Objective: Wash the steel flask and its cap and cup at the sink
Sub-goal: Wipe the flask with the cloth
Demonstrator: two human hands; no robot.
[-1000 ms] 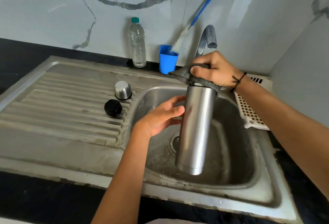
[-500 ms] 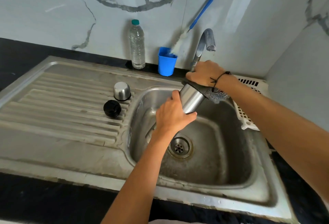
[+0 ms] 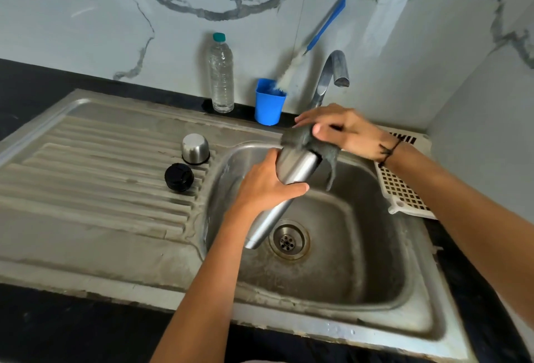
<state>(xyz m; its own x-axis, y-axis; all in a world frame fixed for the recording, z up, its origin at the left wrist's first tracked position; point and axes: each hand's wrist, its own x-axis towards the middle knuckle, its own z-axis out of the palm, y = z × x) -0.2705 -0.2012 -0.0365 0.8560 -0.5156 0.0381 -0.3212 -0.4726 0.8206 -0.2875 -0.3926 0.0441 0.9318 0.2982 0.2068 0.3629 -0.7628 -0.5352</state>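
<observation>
Flask (image 3: 291, 172): tilted over sink (image 3: 332, 313), mouth up-right. Left hand (image 3: 265, 186) wraps mid-body; right hand (image 3: 344, 131) presses cloth (image 3: 320, 149) on mouth, thumb pinching.

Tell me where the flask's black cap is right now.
In the head view the black cap lies on the ribbed drainboard left of the basin, just in front of the upturned steel cup; neither hand touches it.

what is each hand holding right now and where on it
The left hand grips the steel flask around its upper body, tilted over the sink. The right hand presses a grey scrub cloth onto the flask's top end.
</observation>
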